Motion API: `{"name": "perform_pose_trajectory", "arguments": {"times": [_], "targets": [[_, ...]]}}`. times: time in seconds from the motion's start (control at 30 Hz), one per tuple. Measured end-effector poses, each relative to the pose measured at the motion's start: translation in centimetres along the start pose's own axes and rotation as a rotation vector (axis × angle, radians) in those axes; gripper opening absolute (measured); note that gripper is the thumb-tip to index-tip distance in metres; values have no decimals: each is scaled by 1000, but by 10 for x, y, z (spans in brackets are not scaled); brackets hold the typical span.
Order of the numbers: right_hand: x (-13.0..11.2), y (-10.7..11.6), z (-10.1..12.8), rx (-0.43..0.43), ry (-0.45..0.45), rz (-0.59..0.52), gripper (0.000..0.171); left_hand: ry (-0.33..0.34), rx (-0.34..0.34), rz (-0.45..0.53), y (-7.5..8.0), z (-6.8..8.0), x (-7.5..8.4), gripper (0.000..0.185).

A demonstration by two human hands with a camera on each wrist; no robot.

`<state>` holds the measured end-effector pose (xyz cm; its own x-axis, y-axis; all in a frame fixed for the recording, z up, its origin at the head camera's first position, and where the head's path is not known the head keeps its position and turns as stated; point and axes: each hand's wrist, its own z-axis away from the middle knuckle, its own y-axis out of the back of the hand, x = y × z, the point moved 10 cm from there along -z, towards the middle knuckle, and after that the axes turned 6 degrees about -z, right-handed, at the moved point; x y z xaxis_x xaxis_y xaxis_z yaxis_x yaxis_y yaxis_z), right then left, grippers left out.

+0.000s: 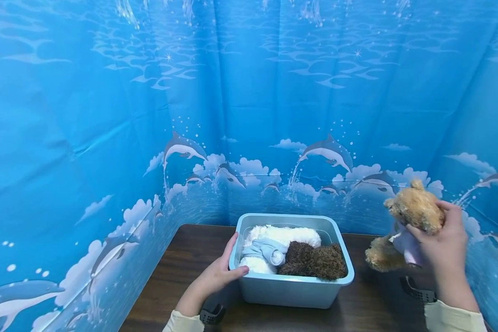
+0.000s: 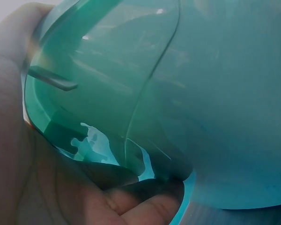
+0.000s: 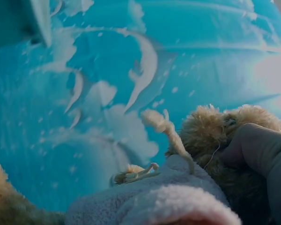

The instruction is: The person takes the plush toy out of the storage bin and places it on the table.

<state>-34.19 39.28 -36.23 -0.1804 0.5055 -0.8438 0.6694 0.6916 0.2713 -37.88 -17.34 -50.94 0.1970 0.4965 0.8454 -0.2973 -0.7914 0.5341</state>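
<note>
My right hand (image 1: 446, 242) grips a tan teddy bear (image 1: 417, 207) by its head, to the right of the bin. The bear wears a pale lilac garment (image 3: 154, 199) with a cord at its neck, and its body hangs down and to the left. My left hand (image 1: 220, 272) holds the left end of a light blue plastic bin (image 1: 290, 293), thumb on the rim and fingers along the outer wall. Inside the bin lie a white plush toy (image 1: 303, 235) in a light blue garment (image 1: 265, 251) and a dark brown plush toy (image 1: 315, 260).
The bin stands on a dark brown wooden table (image 1: 170, 272). Behind and at both sides hangs a blue curtain (image 1: 249, 115) printed with dolphins and clouds. A dark band (image 1: 212, 314) is on my left wrist, another (image 1: 417, 290) on my right.
</note>
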Motion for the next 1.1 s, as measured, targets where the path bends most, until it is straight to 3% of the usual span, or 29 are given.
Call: {"name": "perform_pose_trajectory", "arguments": {"times": [0.73,1.1], "targets": [[78,7,-19,-42,-126,111,89,-4,13,-21,1,2,3,108],[96,14,-26,-37,-70,183,82,-15,14,-15,1,0,1,108]]}}
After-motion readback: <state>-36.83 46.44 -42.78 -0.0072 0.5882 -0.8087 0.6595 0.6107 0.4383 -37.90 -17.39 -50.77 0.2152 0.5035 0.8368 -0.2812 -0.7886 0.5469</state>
